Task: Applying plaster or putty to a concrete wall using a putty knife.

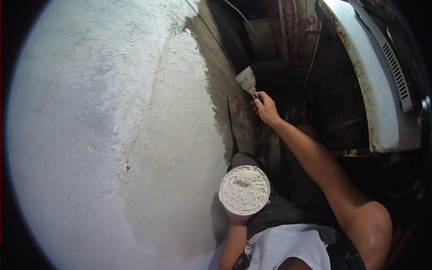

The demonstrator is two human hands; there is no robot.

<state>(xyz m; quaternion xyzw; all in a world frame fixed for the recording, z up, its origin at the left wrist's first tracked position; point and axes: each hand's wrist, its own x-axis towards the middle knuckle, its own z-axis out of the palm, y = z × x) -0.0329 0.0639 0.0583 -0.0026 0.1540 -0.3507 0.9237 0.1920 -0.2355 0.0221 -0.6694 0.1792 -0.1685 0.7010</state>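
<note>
My right hand [266,109] is closed round the dark handle of a putty knife [246,80]. Its broad blade is smeared with pale paste and points up and left, close to the lower strip of the wall [180,112]. Against my lap, my left hand [240,217] supports a round tub [245,190] of thick off-white filler from below. Most of the left fingers are hidden under the tub, with a fingertip showing at its right side. The filler's surface is rough and scooped. A damp-looking, greyish-cream coat covers part of the wall, ending in a ragged edge.
Bare grey-brown concrete [215,85] runs along the coated edge. To the right stands a white, rust-edged panel [378,90] with a slotted vent, beside a dark hollow. A thin hose [270,39] and red pipework [302,33] lie at the back.
</note>
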